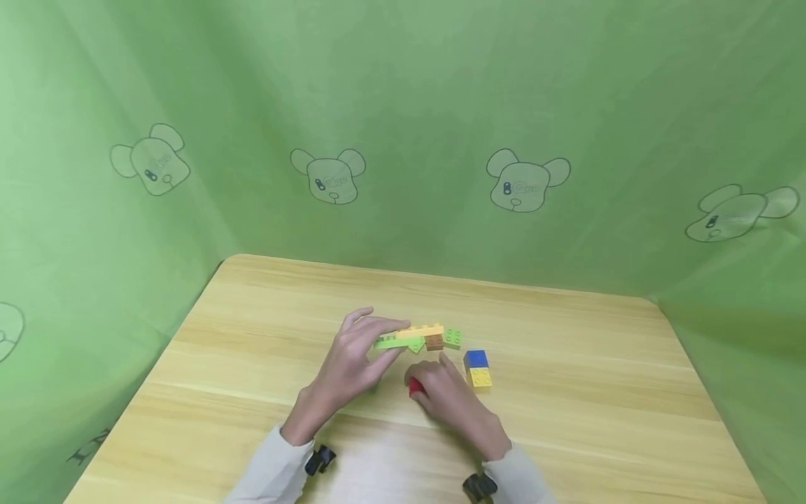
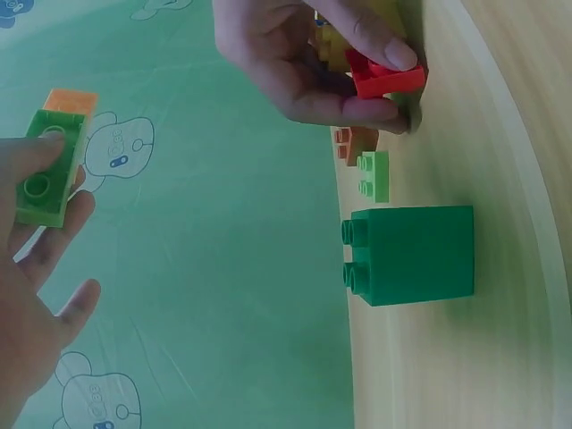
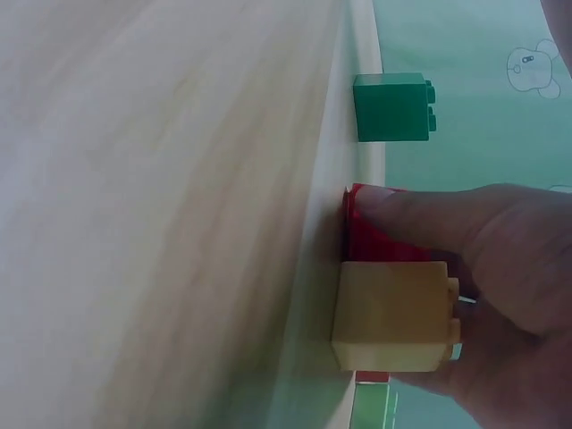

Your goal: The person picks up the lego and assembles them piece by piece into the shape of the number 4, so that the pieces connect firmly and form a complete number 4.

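Orange brick (image 1: 425,331) atop green brick (image 1: 392,344), red brick (image 1: 415,386), pinched in left and right hands (image 1: 355,353) (image 1: 446,392) respectively

A wood-grained table (image 1: 598,441) is bounded on the left, right and far sides by green cloth (image 1: 428,84), printed with outlined animal heads (image 1: 519,196). Dark marks (image 1: 82,455), perhaps lettering, are seen near left. Pale glare (image 1: 393,472) is cast near.
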Action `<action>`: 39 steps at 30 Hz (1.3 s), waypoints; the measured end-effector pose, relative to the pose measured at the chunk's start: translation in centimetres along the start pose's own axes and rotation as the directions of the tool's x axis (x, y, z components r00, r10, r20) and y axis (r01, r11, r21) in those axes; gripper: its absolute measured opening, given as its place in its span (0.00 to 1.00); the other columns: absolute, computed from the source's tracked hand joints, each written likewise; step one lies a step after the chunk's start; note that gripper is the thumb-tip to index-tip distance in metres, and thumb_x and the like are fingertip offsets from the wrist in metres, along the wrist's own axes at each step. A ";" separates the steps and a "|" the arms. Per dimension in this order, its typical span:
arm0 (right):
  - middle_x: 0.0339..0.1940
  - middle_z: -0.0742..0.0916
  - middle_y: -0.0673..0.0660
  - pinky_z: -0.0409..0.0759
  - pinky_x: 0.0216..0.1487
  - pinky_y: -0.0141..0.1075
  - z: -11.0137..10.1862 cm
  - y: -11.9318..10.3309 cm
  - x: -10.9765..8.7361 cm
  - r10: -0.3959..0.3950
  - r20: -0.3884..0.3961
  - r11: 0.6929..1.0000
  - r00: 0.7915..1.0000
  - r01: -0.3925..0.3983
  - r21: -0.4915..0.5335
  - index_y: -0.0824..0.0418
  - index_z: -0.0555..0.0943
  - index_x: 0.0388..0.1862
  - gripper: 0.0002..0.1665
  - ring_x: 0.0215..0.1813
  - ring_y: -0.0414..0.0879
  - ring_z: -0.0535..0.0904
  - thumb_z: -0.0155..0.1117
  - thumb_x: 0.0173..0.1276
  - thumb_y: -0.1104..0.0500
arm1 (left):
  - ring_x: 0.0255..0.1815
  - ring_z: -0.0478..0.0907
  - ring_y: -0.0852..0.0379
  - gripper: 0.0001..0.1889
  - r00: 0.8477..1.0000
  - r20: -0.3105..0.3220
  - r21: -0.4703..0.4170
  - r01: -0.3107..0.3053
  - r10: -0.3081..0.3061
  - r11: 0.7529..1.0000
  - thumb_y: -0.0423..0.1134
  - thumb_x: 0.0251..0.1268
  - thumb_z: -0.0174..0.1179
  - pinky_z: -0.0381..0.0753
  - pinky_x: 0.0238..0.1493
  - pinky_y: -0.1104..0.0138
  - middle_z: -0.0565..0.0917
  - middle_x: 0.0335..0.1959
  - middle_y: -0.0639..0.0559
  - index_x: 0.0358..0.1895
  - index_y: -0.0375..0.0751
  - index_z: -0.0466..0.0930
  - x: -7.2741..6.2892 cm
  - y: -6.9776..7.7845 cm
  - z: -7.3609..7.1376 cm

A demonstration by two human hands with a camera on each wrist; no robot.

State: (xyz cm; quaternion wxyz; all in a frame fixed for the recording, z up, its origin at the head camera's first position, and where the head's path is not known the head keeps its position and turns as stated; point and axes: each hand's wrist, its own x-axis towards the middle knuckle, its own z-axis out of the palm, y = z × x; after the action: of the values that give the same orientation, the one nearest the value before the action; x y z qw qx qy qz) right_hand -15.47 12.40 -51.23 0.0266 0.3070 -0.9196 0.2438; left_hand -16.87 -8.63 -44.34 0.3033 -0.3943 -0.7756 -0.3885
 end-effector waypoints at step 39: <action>0.42 0.87 0.59 0.88 0.37 0.31 -6.3 -0.5 -0.8 -0.030 -0.585 0.908 0.810 0.267 0.323 0.69 0.79 0.46 0.24 0.35 0.48 0.88 0.77 0.53 0.79 | 0.48 0.88 0.52 0.20 0.997 -0.017 -0.001 0.075 -0.075 0.997 0.32 0.56 0.76 0.70 0.70 0.42 0.90 0.49 0.47 0.53 0.37 0.85 -0.2 -0.2 0.5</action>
State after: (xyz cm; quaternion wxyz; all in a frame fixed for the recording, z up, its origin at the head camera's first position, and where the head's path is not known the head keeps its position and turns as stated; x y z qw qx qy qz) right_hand -15.16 15.42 -45.64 0.2566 0.2916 -0.7746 0.4991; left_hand -17.03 -8.36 -44.88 0.2953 -0.3615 -0.7872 -0.4030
